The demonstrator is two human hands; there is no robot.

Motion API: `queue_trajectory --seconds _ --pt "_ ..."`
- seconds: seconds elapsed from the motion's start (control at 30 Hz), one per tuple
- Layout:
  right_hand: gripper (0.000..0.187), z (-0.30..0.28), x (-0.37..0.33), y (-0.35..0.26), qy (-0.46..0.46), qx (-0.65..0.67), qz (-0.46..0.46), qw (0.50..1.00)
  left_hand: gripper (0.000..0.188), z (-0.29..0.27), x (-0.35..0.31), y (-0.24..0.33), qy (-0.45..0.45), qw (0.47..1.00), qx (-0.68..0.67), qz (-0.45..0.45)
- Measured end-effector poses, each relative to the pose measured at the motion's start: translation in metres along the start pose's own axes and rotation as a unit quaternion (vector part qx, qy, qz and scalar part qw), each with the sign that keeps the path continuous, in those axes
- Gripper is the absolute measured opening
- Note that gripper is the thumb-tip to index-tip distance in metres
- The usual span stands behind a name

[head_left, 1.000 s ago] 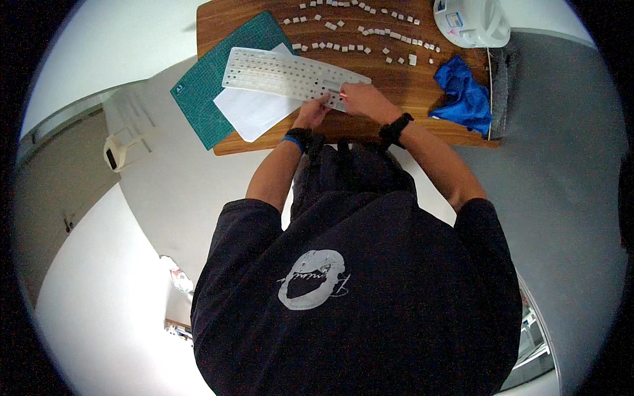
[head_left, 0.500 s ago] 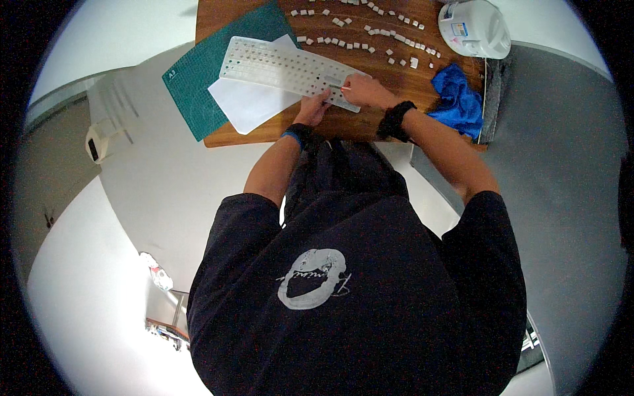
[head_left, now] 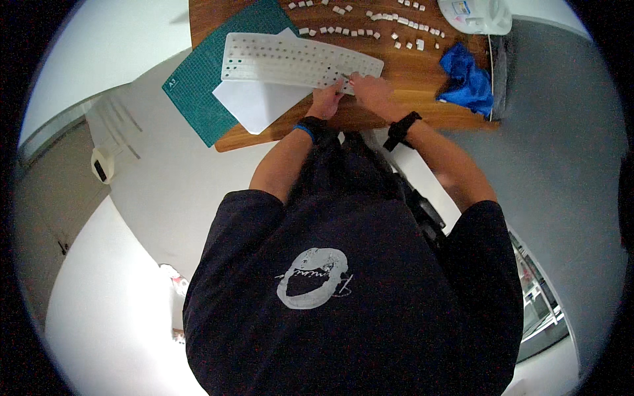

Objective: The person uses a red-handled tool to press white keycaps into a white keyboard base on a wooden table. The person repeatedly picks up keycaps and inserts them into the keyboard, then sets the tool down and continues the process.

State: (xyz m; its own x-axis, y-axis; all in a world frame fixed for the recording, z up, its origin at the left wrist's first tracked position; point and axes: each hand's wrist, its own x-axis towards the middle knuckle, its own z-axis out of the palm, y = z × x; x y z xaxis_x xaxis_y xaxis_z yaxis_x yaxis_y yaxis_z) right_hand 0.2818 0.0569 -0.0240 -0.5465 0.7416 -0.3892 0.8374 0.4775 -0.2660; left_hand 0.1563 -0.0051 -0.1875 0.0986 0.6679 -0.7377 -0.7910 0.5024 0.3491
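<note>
Both hands work the white keyboard's near-right corner by the table edge.

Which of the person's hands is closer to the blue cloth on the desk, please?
The right hand. It rests on the white keyboard just left of the blue cloth; the left hand sits beyond it, farther away.

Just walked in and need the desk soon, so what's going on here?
A person is bent over a white keyboard with its keycaps off, lying across a green cutting mat and a white sheet of paper on a wooden table. The left hand and right hand meet at the keyboard's near right edge, the right apparently pinching something small. Loose white keycaps lie in rows beyond it, and a blue cloth sits to the right.
</note>
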Motion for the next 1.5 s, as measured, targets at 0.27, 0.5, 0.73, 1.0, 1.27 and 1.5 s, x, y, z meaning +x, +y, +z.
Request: queue_trajectory --seconds 0.27,0.5,0.73,1.0,1.27,1.5 --pt "0.035 0.004 0.001 0.018 -0.067 0.185 0.105 0.975 0.028 -0.035 0.011 -0.020 -0.056 0.976 0.102 0.182" --pt "0.034 -0.013 -0.017 0.035 -0.056 0.113 0.075 0.989 0.031 0.008 -0.014 0.007 0.036 0.998 -0.037 0.042" --pt "0.030 -0.013 -0.006 0.021 -0.070 0.036 0.063 0.995 0.031 0.005 -0.002 -0.003 0.026 0.995 -0.074 0.064" --pt "0.027 -0.017 -0.002 0.033 -0.044 0.080 0.025 0.995 0.030 -0.044 0.033 -0.043 -0.031 0.941 0.218 0.256" --pt "0.021 -0.024 0.003 0.016 -0.019 -0.093 -0.087 0.992 0.031 -0.005 0.008 -0.011 0.024 0.987 0.064 0.143" --pt "0.029 -0.019 0.019 0.018 -0.066 -0.035 -0.061 0.995 0.032 0.001 0.010 -0.009 0.062 0.992 -0.078 0.079"
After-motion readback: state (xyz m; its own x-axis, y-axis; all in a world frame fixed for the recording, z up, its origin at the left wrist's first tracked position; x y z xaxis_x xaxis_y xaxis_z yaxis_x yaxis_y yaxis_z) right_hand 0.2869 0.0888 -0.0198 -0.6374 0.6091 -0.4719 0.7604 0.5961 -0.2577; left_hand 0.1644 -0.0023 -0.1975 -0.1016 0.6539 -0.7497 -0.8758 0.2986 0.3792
